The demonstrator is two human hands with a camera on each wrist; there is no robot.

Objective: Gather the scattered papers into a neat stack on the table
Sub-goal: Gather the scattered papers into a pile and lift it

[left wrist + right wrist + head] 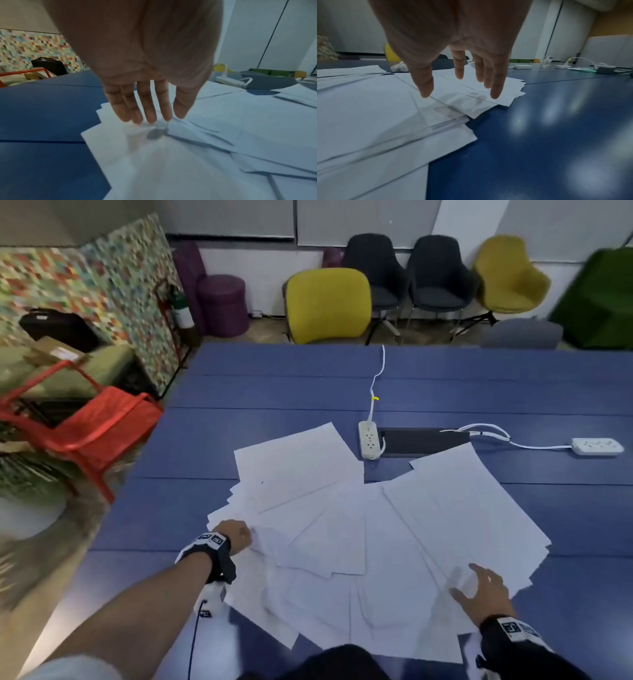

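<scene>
Several white paper sheets lie fanned out and overlapping on the blue table. My left hand is at the left edge of the spread. In the left wrist view its straight fingers point down, with the tips at or just above the papers. My right hand is over the near right part of the spread, its fingers spread. In the right wrist view it hovers just above the sheets near their right edge and holds nothing.
Two white power strips with cables and a black panel lie just beyond the papers. A red chair stands left of the table. A yellow chair stands at the far edge, with more chairs behind it.
</scene>
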